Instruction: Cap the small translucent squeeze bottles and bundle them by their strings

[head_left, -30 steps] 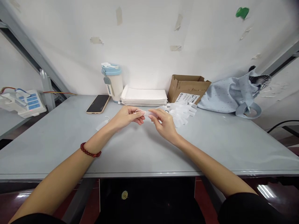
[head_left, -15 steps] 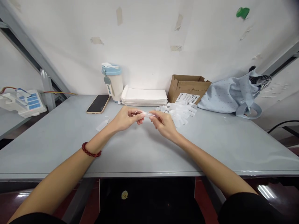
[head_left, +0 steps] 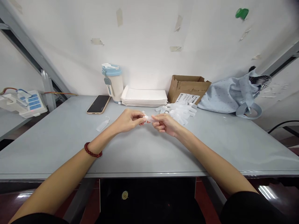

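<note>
Hands [head_left: 127,120] [head_left: 170,124] shifted toward front edge [head_left: 149,174], fingers [head_left: 159,117] pinched closed on translucent sleeve [head_left: 151,119], tabletop [head_left: 149,152] between

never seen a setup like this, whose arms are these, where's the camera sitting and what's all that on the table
There is no machine here: these are a person's own bare arms. The camera is worn on that person's head, looking forward and down, so you see roughly what they see.

The left hand, with a red bracelet on its wrist, and the right hand pinch a small whitish piece between them; the fingers partly hide it.

On the grey table, a similar loose one lies to the left, and a pile lies behind the right hand. Further back, from left to right: a phone, a cup, a white stack, a cardboard box and a pale blue bag.
</note>
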{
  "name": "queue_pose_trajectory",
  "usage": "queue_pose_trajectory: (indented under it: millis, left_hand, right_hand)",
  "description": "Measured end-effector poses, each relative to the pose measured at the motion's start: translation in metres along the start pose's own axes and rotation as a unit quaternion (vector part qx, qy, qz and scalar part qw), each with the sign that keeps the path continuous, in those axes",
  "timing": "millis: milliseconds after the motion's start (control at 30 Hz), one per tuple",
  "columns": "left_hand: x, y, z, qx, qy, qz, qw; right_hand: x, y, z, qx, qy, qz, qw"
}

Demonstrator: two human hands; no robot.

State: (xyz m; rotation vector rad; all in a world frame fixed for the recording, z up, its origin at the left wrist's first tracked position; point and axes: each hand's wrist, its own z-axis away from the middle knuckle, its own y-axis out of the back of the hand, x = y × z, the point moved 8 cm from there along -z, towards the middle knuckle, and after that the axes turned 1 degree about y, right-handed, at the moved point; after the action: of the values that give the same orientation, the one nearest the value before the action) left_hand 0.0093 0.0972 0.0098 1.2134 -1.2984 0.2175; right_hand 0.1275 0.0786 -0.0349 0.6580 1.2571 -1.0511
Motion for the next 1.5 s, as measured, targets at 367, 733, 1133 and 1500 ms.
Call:
queue_pose_trajectory:
  millis: [367, 733, 1133, 1500]
  left_hand:
    - [-0.065, 0.089, -0.005, 0.215, 0.164, -0.289, 0.918]
    - [-0.108, 0.124, 0.0, 0.166, 0.211, -0.393, 0.879]
    - [-0.123, 0.091, -0.03, 0.019, 0.126, -0.448, 0.885]
    - [-0.126, 0.092, -0.028, 0.046, 0.148, -0.443, 0.883]
  right_hand:
    - [-0.066, 0.082, 0.032, 0.435, 0.274, 0.594, 0.619]
    - [-0.066, 0.072, 0.033, 0.42, 0.299, 0.584, 0.627]
    - [-0.065, 0.056, 0.034, 0.4, 0.345, 0.54, 0.655]
    - [-0.061, 0.045, 0.031, 0.382, 0.359, 0.547, 0.653]
